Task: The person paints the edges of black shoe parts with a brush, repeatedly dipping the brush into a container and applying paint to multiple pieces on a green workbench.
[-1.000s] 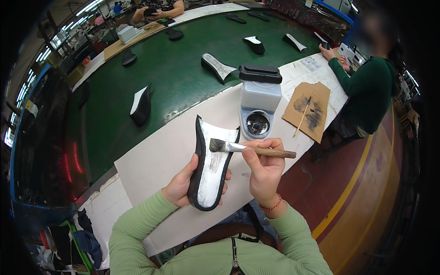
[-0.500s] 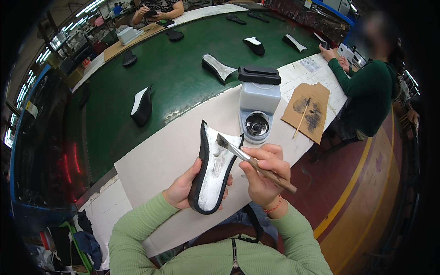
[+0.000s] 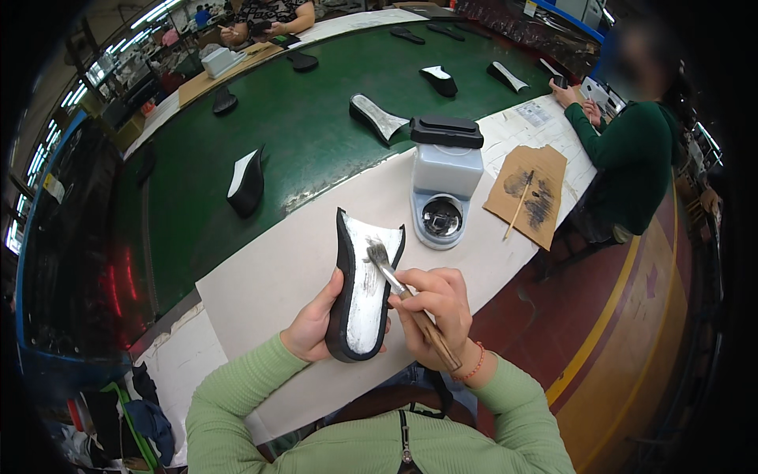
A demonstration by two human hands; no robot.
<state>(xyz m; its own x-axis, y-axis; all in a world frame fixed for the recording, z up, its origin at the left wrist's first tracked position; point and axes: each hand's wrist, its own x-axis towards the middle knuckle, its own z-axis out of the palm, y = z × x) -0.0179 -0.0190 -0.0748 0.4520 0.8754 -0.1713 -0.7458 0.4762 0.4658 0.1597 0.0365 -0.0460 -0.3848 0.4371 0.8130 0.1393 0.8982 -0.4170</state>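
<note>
My left hand [image 3: 312, 324] holds a black shoe sole [image 3: 359, 304] with a pale grey inner face, cupping its near end from below. My right hand [image 3: 434, 312] grips a wooden-handled brush [image 3: 407, 296], its bristles resting on the upper part of the sole's inner face. Both hands are just above the white paper-covered bench [image 3: 260, 284] in front of me.
A grey-white glue dispenser with a black lid [image 3: 444, 178] stands just beyond the sole. A stained cardboard sheet with a stick [image 3: 530, 193] lies to its right. Several soles [image 3: 246, 182] lie on the green conveyor belt [image 3: 316, 126]. A person in a dark green top [image 3: 632, 158] sits at right.
The brush went from crossing the sole sideways to pointing up along it, and its bristles now lie on the sole's upper inner face. The sole has stayed in my left hand.
</note>
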